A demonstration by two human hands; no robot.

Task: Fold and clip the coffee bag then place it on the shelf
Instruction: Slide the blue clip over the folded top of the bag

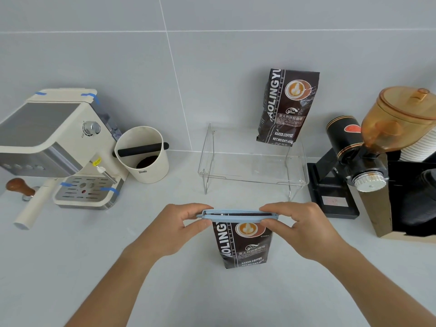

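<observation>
2 hands on 1 clip. The coffee bag (pixel 241 244) stands upright on the counter (pixel 70 267), near the front edge and centred between the forearms, so both ends of its top are equally reachable. Its top looks folded down, and the light blue clip (pixel 230 214) lies across that fold, spanning the full width.

Left hand (pixel 175 226) pinches the clip's left end, thumb below and fingers curled over the top. Right hand (pixel 299 228) does the same at the right end. Both are closed on the clip, not the bag body; that spreads pressure along the bar so it can latch evenly. Whether it has actually snapped shut I can't tell, since a dark strip of bag shows between the 2 bars.

Label faces the camera and the bag rests on its flat base, which probably lets it stay up without a supporting hand.

The clear shelf (pixel 253 166) sits just behind the bag, against the wall. A 2nd bag (pixel 287 107) stands on its right rear part, leaving the left and front free. That looks like the target spot.

Off to the sides, well apart: espresso machine (pixel 61 147) and knock box (pixel 142 156) on the left, grinder (pixel 361 161) on the right. Path from bag to shelf is straight and unobstructed.

My read: clipping is the current step, placing remains.
</observation>
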